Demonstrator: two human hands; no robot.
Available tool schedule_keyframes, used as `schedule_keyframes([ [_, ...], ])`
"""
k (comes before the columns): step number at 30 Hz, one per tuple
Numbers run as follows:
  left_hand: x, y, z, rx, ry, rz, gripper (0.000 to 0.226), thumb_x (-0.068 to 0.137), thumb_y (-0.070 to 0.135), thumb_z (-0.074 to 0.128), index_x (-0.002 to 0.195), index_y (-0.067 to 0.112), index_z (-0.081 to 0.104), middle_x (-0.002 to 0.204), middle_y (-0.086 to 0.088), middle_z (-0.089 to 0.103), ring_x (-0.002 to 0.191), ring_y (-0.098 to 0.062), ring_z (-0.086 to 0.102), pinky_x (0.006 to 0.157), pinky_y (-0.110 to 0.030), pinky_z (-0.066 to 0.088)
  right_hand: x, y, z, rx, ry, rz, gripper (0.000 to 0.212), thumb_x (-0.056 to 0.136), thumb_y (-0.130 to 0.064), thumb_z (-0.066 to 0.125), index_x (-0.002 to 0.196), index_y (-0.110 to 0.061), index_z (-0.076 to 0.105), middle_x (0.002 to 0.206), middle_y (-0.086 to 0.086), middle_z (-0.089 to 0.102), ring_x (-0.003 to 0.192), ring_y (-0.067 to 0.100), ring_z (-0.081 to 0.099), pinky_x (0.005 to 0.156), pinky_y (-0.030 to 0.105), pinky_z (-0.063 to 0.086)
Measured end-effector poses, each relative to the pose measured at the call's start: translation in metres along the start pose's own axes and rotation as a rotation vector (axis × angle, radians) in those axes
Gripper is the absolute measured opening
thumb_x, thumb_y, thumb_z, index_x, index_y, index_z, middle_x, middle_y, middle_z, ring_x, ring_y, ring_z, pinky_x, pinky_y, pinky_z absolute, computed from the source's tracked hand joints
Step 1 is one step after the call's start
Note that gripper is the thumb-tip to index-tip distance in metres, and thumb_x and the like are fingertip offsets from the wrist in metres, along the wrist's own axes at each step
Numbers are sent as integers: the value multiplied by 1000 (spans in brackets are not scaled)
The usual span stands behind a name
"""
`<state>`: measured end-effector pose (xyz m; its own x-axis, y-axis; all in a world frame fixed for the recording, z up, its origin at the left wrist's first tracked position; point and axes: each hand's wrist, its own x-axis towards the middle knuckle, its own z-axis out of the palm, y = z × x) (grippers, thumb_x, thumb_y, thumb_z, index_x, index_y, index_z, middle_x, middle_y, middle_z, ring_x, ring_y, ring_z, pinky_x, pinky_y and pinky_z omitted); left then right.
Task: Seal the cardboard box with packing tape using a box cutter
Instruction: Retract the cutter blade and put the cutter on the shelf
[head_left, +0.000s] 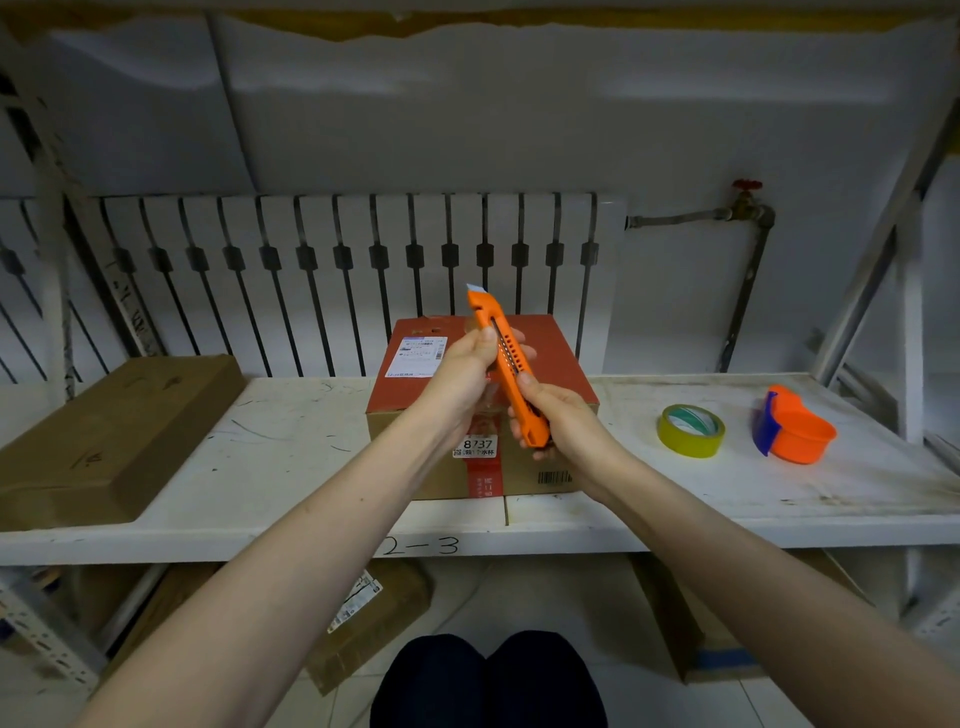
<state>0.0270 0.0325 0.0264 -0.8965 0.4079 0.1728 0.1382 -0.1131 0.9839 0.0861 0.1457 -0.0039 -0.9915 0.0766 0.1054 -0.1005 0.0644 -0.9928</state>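
Above the red-topped cardboard box (540, 353) mid-shelf, both hands, left hand (465, 371) and right hand (550, 421), grip an orange box cutter (506, 364), blade out.

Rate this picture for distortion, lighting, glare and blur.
Head view: wide-angle distortion fans the radiator bars and tilts the side posts; lighting is dim and even, without glare; the cutter held by the left hand and right hand is sharp; the frame's edges look smeared.
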Motion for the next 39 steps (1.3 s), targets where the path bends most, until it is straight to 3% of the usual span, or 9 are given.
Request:
schedule_keyframes([
  [6,5,-7,-1,-69,11,-32,38,100,35,30,92,19,63,88,1,72,83,-16,62,86,-40,42,1,-2,-7,-51,-82,31,30,99,-36,40,87,-14,57,68,-1,60,58,7,55,50,18,43],
  [14,14,-3,4,-111,16,-93,39,100,35,30,96,17,63,96,-3,71,95,-21,61,81,-36,44,6,-1,-15,-12,-108,53,32,98,-39,38,94,-14,58,69,-4,60,58,2,56,48,15,46],
  [17,19,1,5,-147,47,-119,40,101,37,28,99,18,63,95,2,71,87,-16,60,71,-32,42,7,4,-23,-60,-41,-13,38,94,-42,45,112,-10,52,80,-2,65,68,6,64,56,20,53],
  [19,25,2,6,-198,83,-139,40,100,38,28,100,19,62,95,4,71,84,-14,60,66,-30,42,7,10,-29,-185,101,-135,45,85,-37,63,119,-12,47,90,-2,64,74,7,66,63,22,55],
  [24,39,-7,19,-186,25,-196,39,99,42,31,102,20,63,96,5,74,93,-13,64,73,-32,48,6,23,-44,-335,312,-384,32,68,-28,82,86,-39,58,72,-21,66,72,-1,67,59,10,51],
  [27,53,-16,23,122,101,-208,31,96,45,38,94,23,60,98,2,68,102,-20,61,89,-39,46,17,36,-70,-290,403,-360,23,69,-28,81,84,-36,65,71,-20,69,70,1,69,59,11,52],
  [29,60,-27,15,506,119,-82,30,93,42,46,112,20,56,110,0,61,110,-22,57,91,-41,47,27,50,-96,-265,535,-282,21,69,-31,80,87,-23,72,71,-10,72,68,5,69,61,16,54],
  [34,65,-58,-8,1382,-183,179,62,78,50,64,132,26,46,131,-2,51,121,-23,46,102,-43,39,50,105,-155,-448,757,-66,26,68,-31,79,55,-17,62,45,-6,55,44,14,52,47,26,42],
  [39,72,-79,-9,1524,-87,309,60,78,58,57,131,32,47,123,3,55,114,-22,48,98,-41,36,75,152,-175,-657,684,94,49,67,-27,79,43,-15,39,38,-3,33,39,14,34,43,25,24],
])
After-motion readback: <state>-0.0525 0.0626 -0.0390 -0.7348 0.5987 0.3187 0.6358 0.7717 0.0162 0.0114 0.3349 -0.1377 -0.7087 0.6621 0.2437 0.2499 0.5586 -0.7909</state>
